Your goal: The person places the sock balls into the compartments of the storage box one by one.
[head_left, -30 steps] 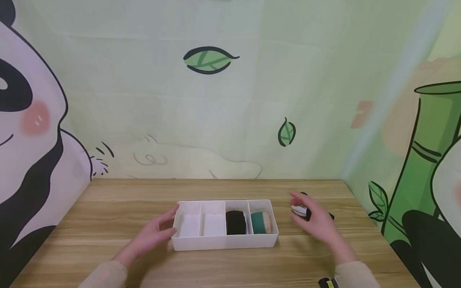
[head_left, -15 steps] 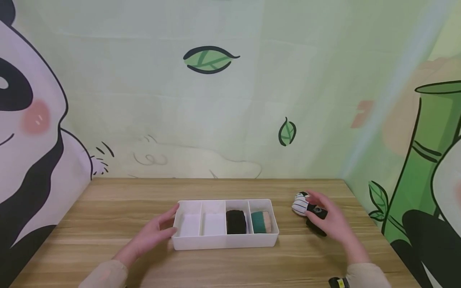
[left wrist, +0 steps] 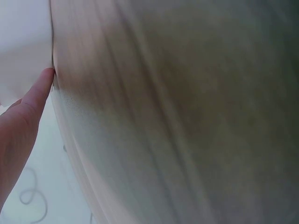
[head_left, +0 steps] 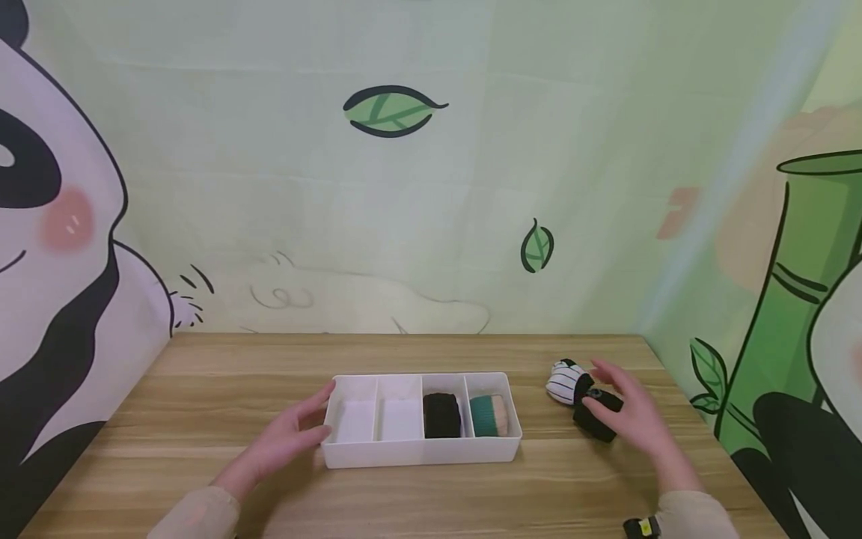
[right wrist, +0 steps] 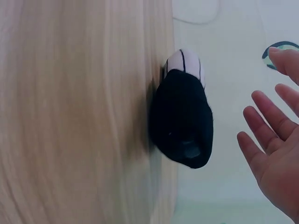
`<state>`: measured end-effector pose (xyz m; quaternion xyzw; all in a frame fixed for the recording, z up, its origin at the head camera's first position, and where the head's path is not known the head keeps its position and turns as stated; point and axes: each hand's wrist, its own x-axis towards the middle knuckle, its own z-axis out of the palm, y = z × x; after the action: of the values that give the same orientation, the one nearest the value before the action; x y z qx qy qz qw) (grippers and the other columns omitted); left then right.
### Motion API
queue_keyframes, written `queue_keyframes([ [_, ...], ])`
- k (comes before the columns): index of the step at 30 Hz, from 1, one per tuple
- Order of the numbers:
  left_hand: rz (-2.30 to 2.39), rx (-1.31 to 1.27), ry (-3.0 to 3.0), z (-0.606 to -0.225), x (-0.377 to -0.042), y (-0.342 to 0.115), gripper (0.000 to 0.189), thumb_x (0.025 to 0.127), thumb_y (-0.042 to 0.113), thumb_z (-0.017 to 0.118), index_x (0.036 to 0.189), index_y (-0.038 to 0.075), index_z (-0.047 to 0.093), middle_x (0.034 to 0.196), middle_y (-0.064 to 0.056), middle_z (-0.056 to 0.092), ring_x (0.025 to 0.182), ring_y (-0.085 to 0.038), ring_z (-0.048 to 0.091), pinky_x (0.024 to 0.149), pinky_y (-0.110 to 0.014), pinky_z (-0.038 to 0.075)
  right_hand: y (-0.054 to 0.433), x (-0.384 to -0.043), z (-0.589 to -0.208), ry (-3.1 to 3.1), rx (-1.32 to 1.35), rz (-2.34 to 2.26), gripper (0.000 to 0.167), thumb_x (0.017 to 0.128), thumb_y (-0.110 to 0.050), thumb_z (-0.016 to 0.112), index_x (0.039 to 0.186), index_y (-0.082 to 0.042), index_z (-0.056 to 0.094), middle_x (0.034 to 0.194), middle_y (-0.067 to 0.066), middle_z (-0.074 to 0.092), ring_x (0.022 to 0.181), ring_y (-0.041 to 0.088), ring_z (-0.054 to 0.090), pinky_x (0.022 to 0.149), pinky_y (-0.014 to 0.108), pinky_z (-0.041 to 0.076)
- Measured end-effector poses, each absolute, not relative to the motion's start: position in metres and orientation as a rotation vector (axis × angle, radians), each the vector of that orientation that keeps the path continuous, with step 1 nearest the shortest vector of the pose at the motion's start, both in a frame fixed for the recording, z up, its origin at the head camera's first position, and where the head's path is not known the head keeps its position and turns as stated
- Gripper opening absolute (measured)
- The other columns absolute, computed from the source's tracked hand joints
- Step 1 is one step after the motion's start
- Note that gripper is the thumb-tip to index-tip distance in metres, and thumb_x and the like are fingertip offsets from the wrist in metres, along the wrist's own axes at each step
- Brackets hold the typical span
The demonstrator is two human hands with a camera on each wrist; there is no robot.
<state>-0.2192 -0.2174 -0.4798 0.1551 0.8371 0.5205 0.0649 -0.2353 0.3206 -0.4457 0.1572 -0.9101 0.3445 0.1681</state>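
Observation:
A white divided box stands mid-table in the head view. My left hand rests its thumb and fingertips against the box's left end; in the left wrist view a straight finger touches the white wall. A black rolled bundle, likely socks, lies in the third compartment from the left, and a teal and pink one in the rightmost. On the table at right sit a white striped bundle and a black bundle, side by side. My right hand is spread beside the black bundle, apart from it.
The two left compartments of the box show bare white floors. Behind the wood-grain table hangs a printed backdrop with leaves, pandas and bamboo. A dark strap with a yellow mark is at the right wrist.
My right hand has drawn back to the right, uncovering the striped and black bundles. The black bundle shifts slightly rightward. My left hand and the box stay in place.

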Motion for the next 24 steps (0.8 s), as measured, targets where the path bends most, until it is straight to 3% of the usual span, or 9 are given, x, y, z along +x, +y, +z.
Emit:
queue_keyframes([
  [2,1.574,0.476,2.524,-0.48,-0.219,-0.217,0.07,0.096,0.012,0.062,0.157,0.009,0.027,0.157,-0.023,0.028,0.136,-0.043,0.04,0.11,-0.057,0.03,0.323,-0.236,-0.447,-2.614,0.431,0.977,0.065,0.085,-0.008,0.077,0.141,0.005,0.046,0.128,0.029,0.057,0.119,0.044,0.052,0.1,0.06,0.039],
  [4,1.578,0.48,2.521,-0.48,-0.219,-0.217,0.07,0.096,0.011,0.062,0.157,0.009,0.027,0.157,-0.023,0.028,0.136,-0.043,0.04,0.11,-0.057,0.03,0.326,-0.236,-0.448,-2.635,0.417,0.968,0.068,0.085,-0.01,0.077,0.142,0.006,0.044,0.13,0.03,0.055,0.12,0.046,0.049,0.101,0.063,0.037],
  [17,1.586,0.47,2.514,-0.48,-0.219,-0.218,0.07,0.096,0.013,0.063,0.157,0.01,0.027,0.157,-0.023,0.028,0.136,-0.043,0.04,0.11,-0.056,0.032,0.335,-0.237,-0.458,-2.809,0.317,0.898,0.081,0.083,-0.026,0.08,0.145,0.005,0.039,0.142,0.034,0.042,0.129,0.053,0.036,0.1,0.07,0.033],
  [24,1.576,0.471,2.517,-0.478,-0.219,-0.218,0.071,0.097,0.013,0.063,0.157,0.011,0.026,0.158,-0.022,0.027,0.137,-0.042,0.039,0.11,-0.056,0.031,0.337,-0.238,-0.466,-2.842,0.322,0.879,0.084,0.08,-0.027,0.083,0.144,0.007,0.039,0.14,0.036,0.04,0.125,0.054,0.039,0.096,0.069,0.038],
])
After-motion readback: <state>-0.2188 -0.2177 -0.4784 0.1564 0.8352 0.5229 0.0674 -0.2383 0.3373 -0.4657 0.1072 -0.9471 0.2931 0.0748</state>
